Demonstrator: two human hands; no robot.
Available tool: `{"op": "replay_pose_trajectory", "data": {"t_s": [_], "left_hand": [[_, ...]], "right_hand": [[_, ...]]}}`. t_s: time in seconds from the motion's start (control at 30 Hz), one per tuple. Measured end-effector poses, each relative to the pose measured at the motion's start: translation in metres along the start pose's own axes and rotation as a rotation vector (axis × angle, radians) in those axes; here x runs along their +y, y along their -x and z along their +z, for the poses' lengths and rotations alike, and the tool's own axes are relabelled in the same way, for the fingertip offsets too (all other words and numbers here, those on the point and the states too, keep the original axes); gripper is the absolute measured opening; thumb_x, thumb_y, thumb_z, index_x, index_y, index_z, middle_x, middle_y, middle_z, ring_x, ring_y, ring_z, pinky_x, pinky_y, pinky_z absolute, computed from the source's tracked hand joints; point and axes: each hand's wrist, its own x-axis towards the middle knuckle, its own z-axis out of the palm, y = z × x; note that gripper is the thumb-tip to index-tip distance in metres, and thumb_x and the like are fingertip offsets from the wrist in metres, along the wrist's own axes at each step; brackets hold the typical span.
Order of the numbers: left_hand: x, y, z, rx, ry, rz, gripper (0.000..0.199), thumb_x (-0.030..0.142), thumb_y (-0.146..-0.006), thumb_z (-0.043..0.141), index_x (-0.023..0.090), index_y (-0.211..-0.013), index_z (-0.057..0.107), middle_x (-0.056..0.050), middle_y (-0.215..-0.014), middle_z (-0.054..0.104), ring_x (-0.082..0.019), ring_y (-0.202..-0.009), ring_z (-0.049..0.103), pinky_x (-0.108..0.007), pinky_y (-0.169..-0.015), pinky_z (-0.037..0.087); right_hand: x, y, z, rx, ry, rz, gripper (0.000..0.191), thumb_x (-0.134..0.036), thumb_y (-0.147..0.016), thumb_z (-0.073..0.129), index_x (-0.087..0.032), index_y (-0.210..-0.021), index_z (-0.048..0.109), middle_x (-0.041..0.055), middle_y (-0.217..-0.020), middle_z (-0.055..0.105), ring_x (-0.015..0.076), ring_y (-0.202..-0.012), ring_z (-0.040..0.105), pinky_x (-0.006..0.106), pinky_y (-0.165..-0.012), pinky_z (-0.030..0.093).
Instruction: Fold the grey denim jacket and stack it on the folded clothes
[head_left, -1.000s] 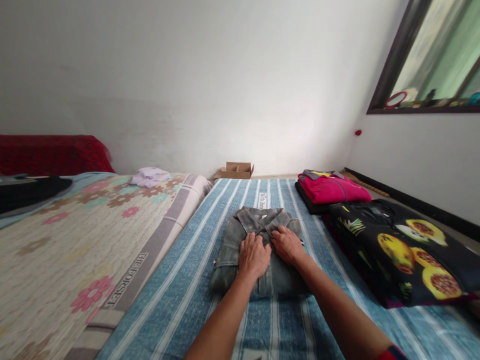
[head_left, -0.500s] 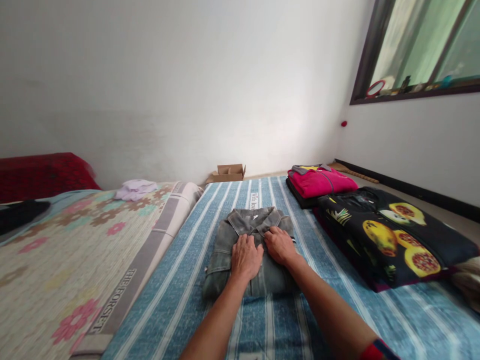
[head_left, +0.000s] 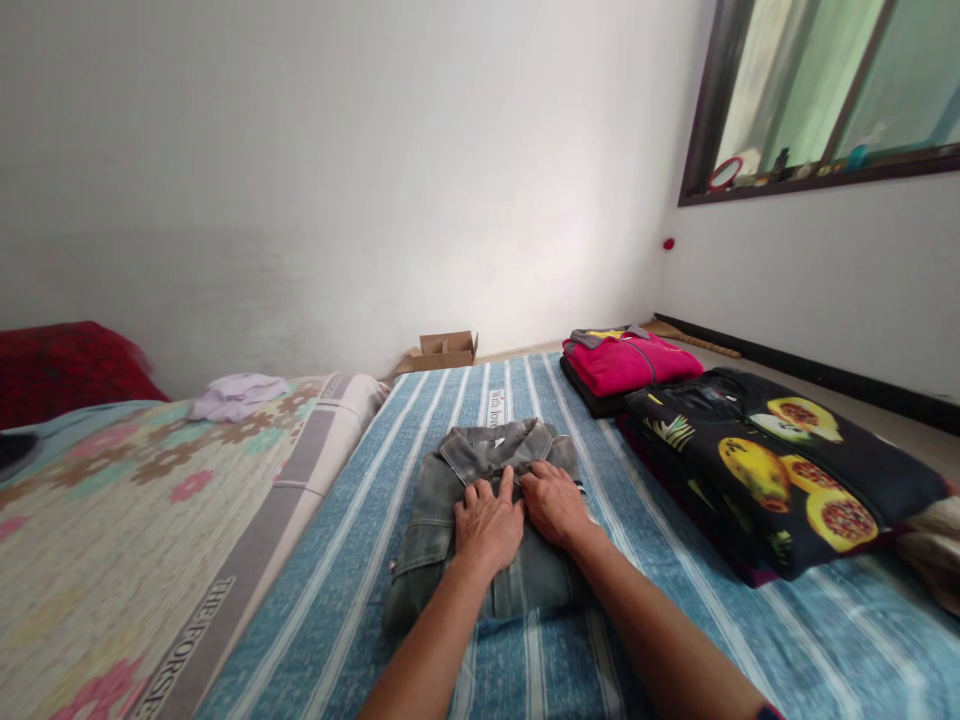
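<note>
A folded grey denim jacket [head_left: 427,540] lies on the blue striped bedding [head_left: 330,540], its collar towards the wall. My left hand [head_left: 489,522] rests on the front of the jacket just below the collar, fingers spread and the index finger stretched forward. Close beside it, my right hand [head_left: 556,505] presses on the jacket's right side below the collar, its fingers bent over the cloth; whether they pinch any fabric is hard to tell.
To the right lie a folded black garment with fruit print [head_left: 757,440] and a pink folded garment [head_left: 630,360] on dark cloth. A cardboard box [head_left: 446,350] stands by the wall. On the left, a floral mat [head_left: 225,490] holds a pale lilac cloth [head_left: 238,396].
The fingers of my left hand have spread, with the index finger now extended. The view has turned a little to the right, and the jacket's collar looks slightly more raised.
</note>
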Motion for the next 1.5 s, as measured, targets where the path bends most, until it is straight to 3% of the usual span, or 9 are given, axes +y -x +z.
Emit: {"op": "replay_pose_trajectory", "data": {"t_s": [0.67,0.8,0.9,1.0,1.17,1.33,1.5], "left_hand": [[0.0,-0.002,0.003,-0.024,0.048,-0.056,0.055,0.048,-0.09,0.031,0.029,-0.14,0.038,-0.016,-0.13,0.046,-0.033,-0.117,0.042,-0.045,-0.092,0.034],[0.001,0.0,0.002,-0.015,0.055,-0.062,0.053,0.047,-0.09,0.034,0.029,-0.139,0.041,-0.016,-0.129,0.047,-0.033,-0.118,0.042,-0.045,-0.091,0.035],[0.002,0.0,0.002,-0.003,0.058,-0.054,0.052,0.046,-0.089,0.036,0.028,-0.138,0.042,-0.016,-0.128,0.047,-0.034,-0.116,0.043,-0.046,-0.09,0.036],[0.002,0.0,0.002,0.008,0.06,-0.054,0.052,0.047,-0.089,0.036,0.028,-0.137,0.043,-0.016,-0.126,0.048,-0.033,-0.114,0.044,-0.046,-0.089,0.036],[0.001,-0.001,0.003,0.002,0.068,-0.063,0.051,0.047,-0.089,0.036,0.028,-0.136,0.045,-0.016,-0.128,0.047,-0.033,-0.114,0.044,-0.045,-0.089,0.036],[0.001,0.001,0.003,-0.016,0.047,-0.051,0.052,0.046,-0.09,0.035,0.028,-0.138,0.041,-0.017,-0.131,0.045,-0.033,-0.116,0.042,-0.045,-0.09,0.034],[0.002,0.002,0.001,-0.032,0.033,-0.052,0.052,0.046,-0.09,0.034,0.028,-0.138,0.039,-0.017,-0.133,0.043,-0.033,-0.117,0.041,-0.045,-0.09,0.033]], "right_hand": [[0.002,-0.002,0.002,-0.005,0.037,0.022,0.031,-0.026,-0.094,0.035,-0.02,-0.09,0.065,0.0065,-0.102,0.063,0.0195,-0.1,0.055,0.028,-0.085,0.036],[0.004,-0.013,-0.01,-0.012,0.077,0.037,0.037,-0.026,-0.096,0.03,-0.018,-0.088,0.065,0.0081,-0.096,0.064,0.0193,-0.094,0.057,0.027,-0.078,0.039],[0.007,-0.032,-0.026,-0.013,0.115,-0.002,0.038,-0.023,-0.097,0.026,-0.017,-0.098,0.064,0.0111,-0.106,0.063,0.0216,-0.105,0.053,0.029,-0.083,0.038],[0.009,-0.057,-0.04,-0.12,0.134,-0.122,0.03,-0.021,-0.095,0.035,-0.019,-0.097,0.065,0.0096,-0.106,0.064,0.0208,-0.108,0.053,0.027,-0.084,0.04],[0.009,-0.098,-0.047,-0.421,0.159,-0.257,0.017,-0.028,-0.091,0.053,-0.016,-0.093,0.065,0.0047,-0.096,0.065,0.0174,-0.09,0.061,0.033,-0.08,0.048],[0.003,-0.124,-0.049,-0.653,0.19,-0.268,0.024,-0.035,-0.089,0.057,-0.013,-0.099,0.062,0.0029,-0.1,0.063,0.0177,-0.086,0.061,0.034,-0.075,0.052],[-0.002,-0.135,-0.049,-0.79,0.213,-0.217,0.024,-0.033,-0.09,0.057,-0.013,-0.103,0.06,0.0037,-0.099,0.062,0.0155,-0.082,0.062,0.032,-0.07,0.053]]}}
